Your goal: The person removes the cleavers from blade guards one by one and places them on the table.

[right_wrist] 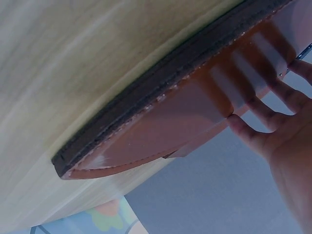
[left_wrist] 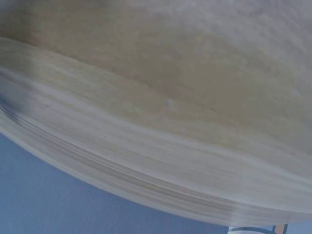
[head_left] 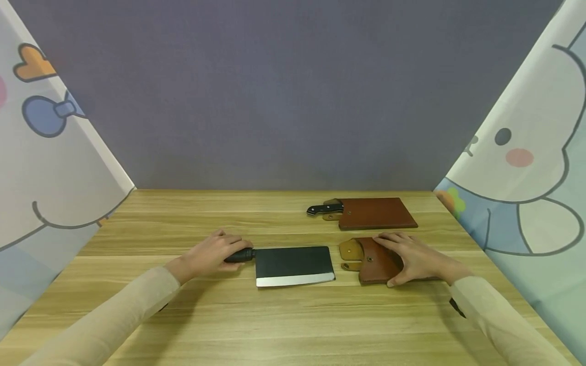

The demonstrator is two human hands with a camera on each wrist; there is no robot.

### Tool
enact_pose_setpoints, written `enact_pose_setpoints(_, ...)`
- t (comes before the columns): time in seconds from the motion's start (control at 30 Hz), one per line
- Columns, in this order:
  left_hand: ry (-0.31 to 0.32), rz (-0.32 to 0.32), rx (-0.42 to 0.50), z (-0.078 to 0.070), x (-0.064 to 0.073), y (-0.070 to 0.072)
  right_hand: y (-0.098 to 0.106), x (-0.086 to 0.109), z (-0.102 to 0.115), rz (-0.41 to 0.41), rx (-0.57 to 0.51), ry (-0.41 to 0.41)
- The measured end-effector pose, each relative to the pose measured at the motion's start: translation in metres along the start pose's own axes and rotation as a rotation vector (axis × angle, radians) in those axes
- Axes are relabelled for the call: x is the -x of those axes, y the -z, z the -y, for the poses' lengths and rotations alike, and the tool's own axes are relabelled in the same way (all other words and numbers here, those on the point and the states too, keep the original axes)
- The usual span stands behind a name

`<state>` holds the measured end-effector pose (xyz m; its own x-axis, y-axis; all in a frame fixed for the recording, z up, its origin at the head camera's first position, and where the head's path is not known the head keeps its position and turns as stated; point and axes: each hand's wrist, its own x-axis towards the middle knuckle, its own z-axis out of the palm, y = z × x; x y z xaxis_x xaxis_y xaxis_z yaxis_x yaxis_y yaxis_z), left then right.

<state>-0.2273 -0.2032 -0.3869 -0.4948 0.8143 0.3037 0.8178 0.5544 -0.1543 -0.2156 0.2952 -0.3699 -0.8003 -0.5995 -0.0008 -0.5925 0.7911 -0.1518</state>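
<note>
A black cleaver [head_left: 293, 263] with a bright lower edge lies flat on the wooden table, its blade toward the middle. My left hand [head_left: 217, 255] has its fingers curled over the black handle [head_left: 239, 255]. To the right lies a brown leather knife sheath [head_left: 373, 262], its tan flap and snap strap [head_left: 351, 266] facing the blade tip. Across that sheath spreads my right hand [head_left: 412, 256], thumb at the near edge and fingers at the far edge. Up close in the right wrist view, nearly straight fingertips [right_wrist: 233, 118] touch the leather. The left wrist view has neither cleaver nor hand clearly visible.
Behind the near sheath lies a second brown leather sheath [head_left: 377, 213], with a black riveted knife handle [head_left: 324, 209] sticking out of its left end. A grey wall [head_left: 284, 101] stands at the table's back edge. Cartoon-printed cloth [head_left: 517, 203] hangs at both sides.
</note>
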Motion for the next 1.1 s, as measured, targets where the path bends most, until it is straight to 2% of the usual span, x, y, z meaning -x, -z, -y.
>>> enact_pose_setpoints(0.3,0.032,0.027,0.041,-0.001,0.002,-0.002,0.000,-0.001,0.000,0.021,-0.003,-0.014)
enact_pose_setpoints(0.57,-0.001,-0.025,0.017,0.000,0.004,-0.008,0.000,-0.001,-0.001,0.027,-0.021,0.002)
enact_pose_setpoints(0.77,-0.001,-0.039,0.014,0.001,0.006,-0.011,-0.001,-0.002,-0.002,0.030,-0.034,0.017)
enact_pose_setpoints(1.1,-0.037,-0.083,-0.074,0.003,0.006,-0.014,0.000,-0.001,-0.002,0.064,-0.092,0.020)
